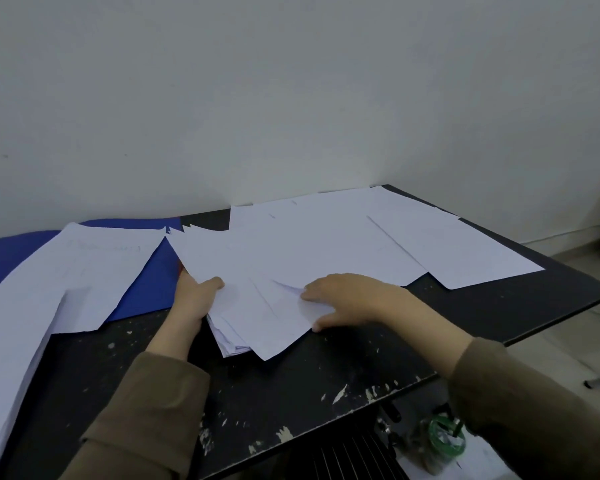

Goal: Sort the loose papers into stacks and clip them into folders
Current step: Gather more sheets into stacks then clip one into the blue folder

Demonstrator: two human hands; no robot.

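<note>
A loose pile of white papers lies fanned out in the middle of the black table. My left hand grips the pile's left edge, thumb on top and fingers underneath. My right hand rests on the pile's right side with fingers spread flat on the top sheets. More white sheets spread toward the back right. A blue folder lies at the left, partly under another stack of white paper.
The table's surface is scratched, with white chips near the front edge. A white wall stands right behind the table. Beyond the right edge is pale floor, and below the front edge a green roll among some clutter.
</note>
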